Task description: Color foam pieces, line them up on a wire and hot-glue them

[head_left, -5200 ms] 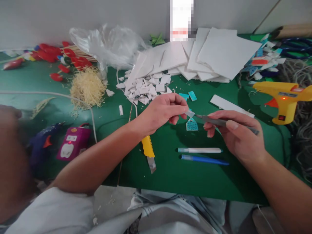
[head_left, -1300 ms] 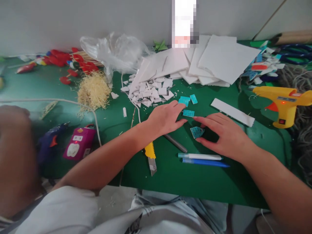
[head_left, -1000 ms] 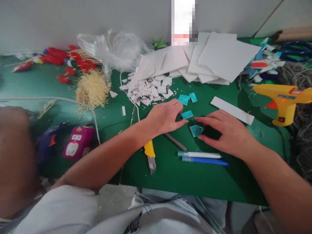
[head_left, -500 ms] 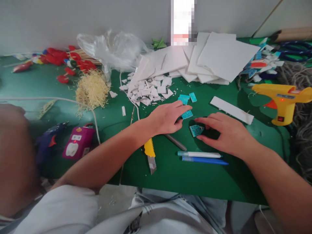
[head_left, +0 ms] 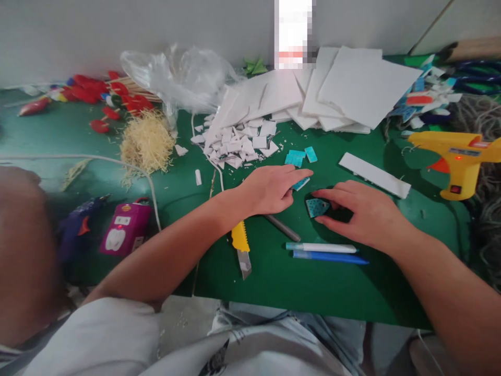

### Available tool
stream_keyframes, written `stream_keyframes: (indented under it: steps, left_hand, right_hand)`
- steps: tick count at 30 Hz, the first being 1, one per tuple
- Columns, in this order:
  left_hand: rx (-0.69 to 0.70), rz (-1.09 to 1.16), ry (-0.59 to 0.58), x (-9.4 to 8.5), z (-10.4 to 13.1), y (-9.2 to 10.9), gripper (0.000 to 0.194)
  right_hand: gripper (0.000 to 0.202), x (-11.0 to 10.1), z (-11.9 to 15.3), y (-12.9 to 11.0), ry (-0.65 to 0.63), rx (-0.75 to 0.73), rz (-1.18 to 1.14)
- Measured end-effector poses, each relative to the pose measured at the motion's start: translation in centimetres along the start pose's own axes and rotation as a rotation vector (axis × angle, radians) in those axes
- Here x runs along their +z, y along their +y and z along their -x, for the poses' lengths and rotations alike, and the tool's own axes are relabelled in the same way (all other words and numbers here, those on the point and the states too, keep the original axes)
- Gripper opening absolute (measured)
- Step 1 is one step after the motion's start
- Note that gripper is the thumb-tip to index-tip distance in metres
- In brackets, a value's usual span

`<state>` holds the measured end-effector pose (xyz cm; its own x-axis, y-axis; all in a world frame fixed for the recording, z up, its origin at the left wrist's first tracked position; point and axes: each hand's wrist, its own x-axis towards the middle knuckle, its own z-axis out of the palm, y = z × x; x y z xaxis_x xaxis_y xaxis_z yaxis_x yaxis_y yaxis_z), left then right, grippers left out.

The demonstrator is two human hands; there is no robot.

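Observation:
My right hand (head_left: 358, 214) pinches a small teal foam piece (head_left: 317, 208) with a pointed end and dark dots between thumb and finger, low over the green table. To its left, my left hand (head_left: 270, 189) has its fingers closed at a blue dotted foam piece (head_left: 302, 183), partly hidden by the index finger. Just beyond lie a few more light-blue pieces (head_left: 295, 158). A grey stick (head_left: 284, 228) rests below the left hand. Near it is a yellow utility knife (head_left: 240, 237) with its blade out. A white pen (head_left: 324, 248) and a blue pen (head_left: 331, 257) lie side by side.
White foam scraps (head_left: 235, 146) and stacked foam sheets (head_left: 352, 89) lie at the back. A white foam strip (head_left: 373, 175) and a yellow glue gun (head_left: 462, 156) are at right. At left are a purple power socket (head_left: 126, 228), a cable and straw shreds (head_left: 146, 141).
The blue piece at my left hand now looks tilted, showing less of its face. The teal piece in my right hand has turned slightly. Both hands stay in nearly the same place.

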<state>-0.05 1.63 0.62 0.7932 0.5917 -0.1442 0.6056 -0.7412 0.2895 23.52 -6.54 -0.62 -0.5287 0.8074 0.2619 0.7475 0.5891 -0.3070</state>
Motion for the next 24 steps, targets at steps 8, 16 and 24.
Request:
stream_keyframes:
  steps: [8,16,24]
  left_hand:
    - [0.009,0.106,0.068,0.4,0.0,-0.4,0.048]
    - [-0.001,0.140,0.090,0.6,0.1,-0.7,0.038]
    - [-0.034,0.102,0.076,-0.1,0.8,-0.4,0.044]
  right_hand:
    - [0.029,0.1,0.0,0.1,-0.037,0.059,-0.049]
    - [0.031,-0.1,0.2,0.7,-0.044,0.119,-0.058]
    - [0.033,-0.3,0.4,1.1,-0.055,0.199,-0.085]
